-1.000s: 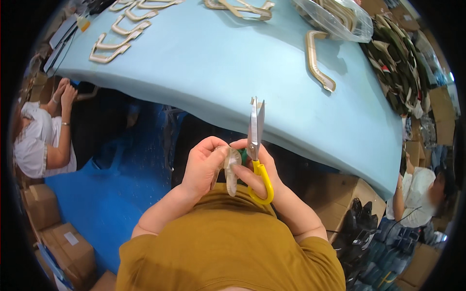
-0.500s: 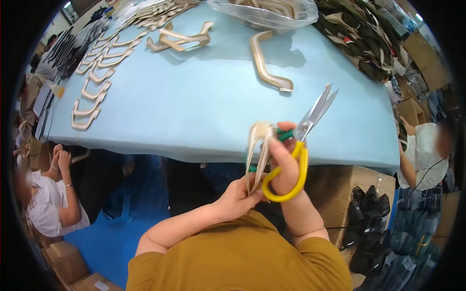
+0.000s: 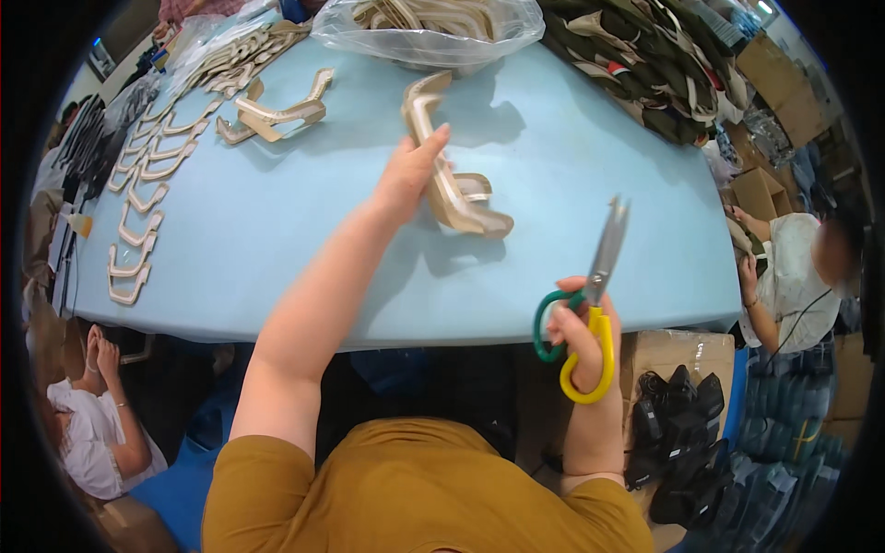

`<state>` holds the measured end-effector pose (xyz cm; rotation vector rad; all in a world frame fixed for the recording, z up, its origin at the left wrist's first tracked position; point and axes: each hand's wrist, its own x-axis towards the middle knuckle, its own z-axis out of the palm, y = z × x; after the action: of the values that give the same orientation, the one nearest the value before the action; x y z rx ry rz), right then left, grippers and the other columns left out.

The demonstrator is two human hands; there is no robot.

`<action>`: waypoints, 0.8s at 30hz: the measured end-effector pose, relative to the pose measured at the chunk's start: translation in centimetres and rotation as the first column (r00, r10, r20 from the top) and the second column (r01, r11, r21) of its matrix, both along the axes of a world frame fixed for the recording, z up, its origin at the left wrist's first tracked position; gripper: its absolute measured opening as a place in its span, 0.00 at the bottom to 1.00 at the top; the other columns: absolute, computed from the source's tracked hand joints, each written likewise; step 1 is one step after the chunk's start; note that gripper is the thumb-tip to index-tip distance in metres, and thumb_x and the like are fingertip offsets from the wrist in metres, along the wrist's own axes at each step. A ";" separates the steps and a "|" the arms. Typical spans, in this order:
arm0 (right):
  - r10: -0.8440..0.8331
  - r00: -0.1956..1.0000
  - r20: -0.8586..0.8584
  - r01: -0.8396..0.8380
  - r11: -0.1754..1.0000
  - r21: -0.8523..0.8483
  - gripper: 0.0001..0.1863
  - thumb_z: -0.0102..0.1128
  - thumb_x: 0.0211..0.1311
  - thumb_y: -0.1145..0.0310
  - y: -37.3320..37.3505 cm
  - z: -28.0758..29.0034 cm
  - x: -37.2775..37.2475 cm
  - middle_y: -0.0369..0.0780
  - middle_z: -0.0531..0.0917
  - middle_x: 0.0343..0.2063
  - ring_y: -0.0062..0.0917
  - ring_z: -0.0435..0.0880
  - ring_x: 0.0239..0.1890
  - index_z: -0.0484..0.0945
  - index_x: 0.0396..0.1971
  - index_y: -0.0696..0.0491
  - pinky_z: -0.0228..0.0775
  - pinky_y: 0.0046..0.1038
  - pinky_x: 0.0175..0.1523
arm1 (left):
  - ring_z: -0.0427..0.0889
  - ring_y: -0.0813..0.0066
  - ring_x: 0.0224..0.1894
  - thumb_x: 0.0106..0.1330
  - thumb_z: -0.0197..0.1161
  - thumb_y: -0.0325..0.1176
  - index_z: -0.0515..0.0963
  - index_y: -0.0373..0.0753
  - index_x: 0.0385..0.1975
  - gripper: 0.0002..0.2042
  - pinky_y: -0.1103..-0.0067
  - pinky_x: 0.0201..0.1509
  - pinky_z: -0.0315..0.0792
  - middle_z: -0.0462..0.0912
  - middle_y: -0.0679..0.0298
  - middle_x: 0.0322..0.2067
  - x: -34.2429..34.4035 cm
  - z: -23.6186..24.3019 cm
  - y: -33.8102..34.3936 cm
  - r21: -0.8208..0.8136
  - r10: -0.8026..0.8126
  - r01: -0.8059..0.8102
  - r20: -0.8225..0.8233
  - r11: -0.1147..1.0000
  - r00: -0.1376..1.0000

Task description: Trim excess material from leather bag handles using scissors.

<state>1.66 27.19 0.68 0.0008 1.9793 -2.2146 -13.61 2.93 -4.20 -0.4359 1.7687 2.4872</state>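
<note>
My left hand (image 3: 407, 180) reaches out over the table and grips a curved beige strip (image 3: 449, 198) with white edging, its thumb lying along the top. The strip casts a shadow below its lower end and looks partly raised from the cloth. Part of another beige piece (image 3: 476, 187) shows behind it; whether my hand holds that too, I cannot tell. In my right hand (image 3: 583, 343), near the table's front edge, are scissors (image 3: 604, 258) with one yellow and one green handle loop. Their blades point away from me and look nearly closed.
On the light blue tablecloth (image 3: 277, 212), crossed beige strips (image 3: 277, 115) lie beyond my left arm, with rows of bent pieces (image 3: 138, 235) further left. A plastic bag (image 3: 433, 41) of strips and a camouflage fabric pile (image 3: 645, 74) stand behind. People sit at both sides.
My left hand has left the scissors' side and stretched forward to the strip on the table. The U-shaped beige piece is no longer between my hands. My right hand has moved slightly right with the scissors.
</note>
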 end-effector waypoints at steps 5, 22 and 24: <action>0.523 0.827 0.206 -0.487 0.850 -0.201 0.18 0.54 0.53 0.64 -0.5 -1.2 0.1 0.34 0.73 0.22 0.14 0.68 0.24 0.70 0.42 0.58 0.60 0.15 0.31 | 0.74 0.72 0.35 0.58 0.62 0.42 0.64 0.30 0.54 0.29 0.76 0.44 0.69 0.76 0.61 0.38 5.2 0.0 -3.4 -0.746 0.119 -0.595 -0.590 0.299 0.799; 0.947 0.312 0.073 -0.643 0.267 -0.718 0.28 0.54 0.53 0.47 -7.4 -4.7 4.0 0.37 0.73 0.18 0.16 0.67 0.17 0.69 0.40 0.59 0.59 0.16 0.23 | 0.76 0.82 0.41 0.61 0.59 0.25 0.76 0.34 0.42 0.09 0.83 0.48 0.71 0.79 0.66 0.37 23.0 1.7 -6.6 0.133 -0.199 0.252 -0.319 0.959 0.927; 0.955 0.295 0.021 -0.637 0.213 -0.741 0.27 0.52 0.55 0.48 -8.0 -5.2 4.4 0.38 0.72 0.17 0.17 0.66 0.16 0.67 0.40 0.60 0.58 0.18 0.23 | 0.76 0.78 0.41 0.62 0.57 0.24 0.76 0.33 0.40 0.08 0.79 0.49 0.72 0.78 0.64 0.36 23.7 1.7 -6.5 0.160 -0.170 0.234 -0.336 0.959 0.926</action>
<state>6.10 19.17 -4.53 -0.4602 0.5287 -1.6381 10.05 -3.58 -2.54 0.1679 1.5366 2.6584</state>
